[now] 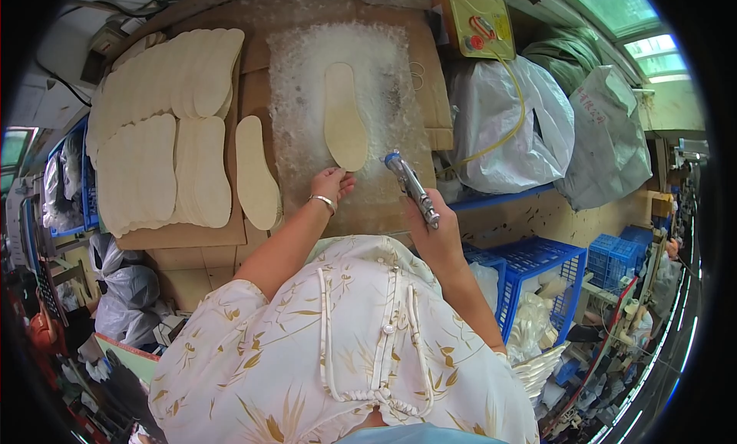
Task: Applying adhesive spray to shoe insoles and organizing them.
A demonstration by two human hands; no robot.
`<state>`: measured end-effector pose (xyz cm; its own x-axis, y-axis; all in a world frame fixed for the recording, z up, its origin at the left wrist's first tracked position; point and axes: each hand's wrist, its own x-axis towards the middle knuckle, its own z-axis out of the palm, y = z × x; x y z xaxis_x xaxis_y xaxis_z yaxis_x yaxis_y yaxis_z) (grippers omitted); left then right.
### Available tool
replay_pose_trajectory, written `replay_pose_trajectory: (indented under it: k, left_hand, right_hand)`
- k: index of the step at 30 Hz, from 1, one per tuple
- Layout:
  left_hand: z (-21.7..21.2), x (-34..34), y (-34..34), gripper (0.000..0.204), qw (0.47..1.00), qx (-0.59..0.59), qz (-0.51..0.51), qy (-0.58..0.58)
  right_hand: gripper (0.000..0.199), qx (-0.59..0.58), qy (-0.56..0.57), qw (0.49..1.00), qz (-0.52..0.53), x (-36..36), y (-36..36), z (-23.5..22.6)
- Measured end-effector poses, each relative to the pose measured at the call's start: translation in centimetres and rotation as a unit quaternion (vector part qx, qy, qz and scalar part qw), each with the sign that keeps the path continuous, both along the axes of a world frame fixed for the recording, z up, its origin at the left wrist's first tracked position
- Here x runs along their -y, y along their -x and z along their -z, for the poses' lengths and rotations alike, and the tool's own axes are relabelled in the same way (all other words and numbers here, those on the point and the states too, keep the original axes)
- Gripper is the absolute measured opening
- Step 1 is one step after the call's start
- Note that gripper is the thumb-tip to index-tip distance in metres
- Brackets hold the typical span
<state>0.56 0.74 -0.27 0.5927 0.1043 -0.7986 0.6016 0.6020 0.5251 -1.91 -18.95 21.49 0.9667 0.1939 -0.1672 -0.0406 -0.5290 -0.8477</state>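
Observation:
A cream insole lies on a board area crusted white, its wide end toward me. At that near end, my left hand, with a bracelet at its wrist, has its fingers closed on the edge. My right hand is wrapped round a silver spray gun, whose blue-grey nozzle points up and left, just right of the insole's near end. Another insole rests to the left on the cardboard. Farther left, overlapping rows of insoles are spread in stacks.
A yellow can with a yellow hose stands at the far right. Beside it are a white plastic-covered bundle and a grey sack. Blue crates stand right of my right arm. Brown cardboard covers the table.

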Motion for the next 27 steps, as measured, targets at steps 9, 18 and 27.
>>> replay_pose_trajectory:
  k: [9, 18, 27]
  left_hand:
    - [0.7, -0.1, 0.1, 0.015, 1.000, 0.001, -0.004, -0.001]
    - [0.1, 0.1, 0.2, 0.014, 1.000, -0.003, -0.002, 0.000]
    - [0.6, 0.2, 0.1, 0.015, 1.000, 0.000, -0.012, 0.002]
  right_hand:
    - [0.018, 0.031, -0.010, 0.999, -0.016, 0.3, 0.7, 0.3]
    - [0.018, 0.010, -0.004, 0.999, -0.030, 0.6, 1.4, 0.2]
    - [0.020, 0.005, 0.000, 0.999, -0.047, 0.6, 2.2, -0.5]
